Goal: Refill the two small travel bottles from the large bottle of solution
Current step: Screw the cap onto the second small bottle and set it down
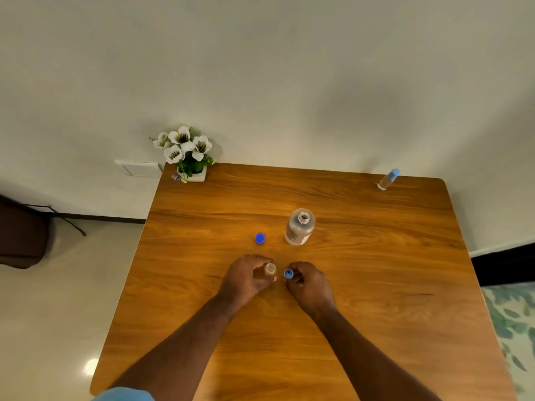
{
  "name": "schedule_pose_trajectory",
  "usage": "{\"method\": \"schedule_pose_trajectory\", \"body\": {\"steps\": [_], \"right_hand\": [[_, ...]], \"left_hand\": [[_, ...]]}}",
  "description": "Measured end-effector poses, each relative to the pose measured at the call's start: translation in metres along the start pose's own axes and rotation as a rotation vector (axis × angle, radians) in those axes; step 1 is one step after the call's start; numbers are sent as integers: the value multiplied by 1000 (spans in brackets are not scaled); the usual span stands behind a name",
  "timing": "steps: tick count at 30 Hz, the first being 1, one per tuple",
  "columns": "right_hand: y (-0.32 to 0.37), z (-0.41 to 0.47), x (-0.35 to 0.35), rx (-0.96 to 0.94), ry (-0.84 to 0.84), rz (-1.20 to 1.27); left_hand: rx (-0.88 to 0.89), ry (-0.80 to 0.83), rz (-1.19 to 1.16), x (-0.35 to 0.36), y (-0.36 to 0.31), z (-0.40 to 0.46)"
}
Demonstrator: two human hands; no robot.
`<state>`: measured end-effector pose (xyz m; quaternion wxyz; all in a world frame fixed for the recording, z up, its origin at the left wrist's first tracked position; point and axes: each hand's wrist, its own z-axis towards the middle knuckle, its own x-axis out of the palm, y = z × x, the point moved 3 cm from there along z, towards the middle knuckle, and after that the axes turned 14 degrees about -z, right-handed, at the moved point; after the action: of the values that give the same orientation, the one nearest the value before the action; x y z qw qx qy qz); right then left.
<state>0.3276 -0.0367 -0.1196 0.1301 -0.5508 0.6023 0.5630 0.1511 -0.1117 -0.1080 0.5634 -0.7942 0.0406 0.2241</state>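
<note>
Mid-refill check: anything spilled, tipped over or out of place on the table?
No spill visible. The large bottle stands open, its blue cap lying apart to its left. One capped travel bottle sits alone at the table's far right corner; wide-angle distortion makes its lean hard to judge.

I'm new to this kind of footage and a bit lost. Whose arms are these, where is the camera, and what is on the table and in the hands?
There is no machine: a person wears a camera on the head, looking down at their own arms. The left hand holds a small open travel bottle upright; the right hand pinches its small blue cap in its fingers. On the wooden table stand the large bottle, uncapped, with a darker blue cap lying to its left. A second small bottle, capped, stands at the far right corner; a flower pot at the far left.
</note>
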Motion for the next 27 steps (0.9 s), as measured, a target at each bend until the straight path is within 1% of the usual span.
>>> {"method": "schedule_pose_trajectory", "body": {"steps": [3,7,9,13,16,20,23,27], "right_hand": [[2,-12,-17,10,-21,110],[25,-25,-48,-62,-73,198],[44,-29,-69,-100,-135,220],[96,-33,-126,-200,-266,241],[137,-38,-177,-269,-362,286],[184,-47,-245,-357,-489,265],[213,-52,-293,-402,-528,267],[241,-59,-354,-469,-559,207]], "left_hand": [[47,-21,-98,-12,-13,-1],[90,-36,-241,-35,-49,4],[127,-30,-304,-50,-71,7],[241,-39,-359,-82,-122,13],[345,-59,-365,-106,-163,13],[476,-84,-344,-133,-214,10],[560,-104,-349,-148,-254,7],[654,-99,-346,-164,-305,6]]}}
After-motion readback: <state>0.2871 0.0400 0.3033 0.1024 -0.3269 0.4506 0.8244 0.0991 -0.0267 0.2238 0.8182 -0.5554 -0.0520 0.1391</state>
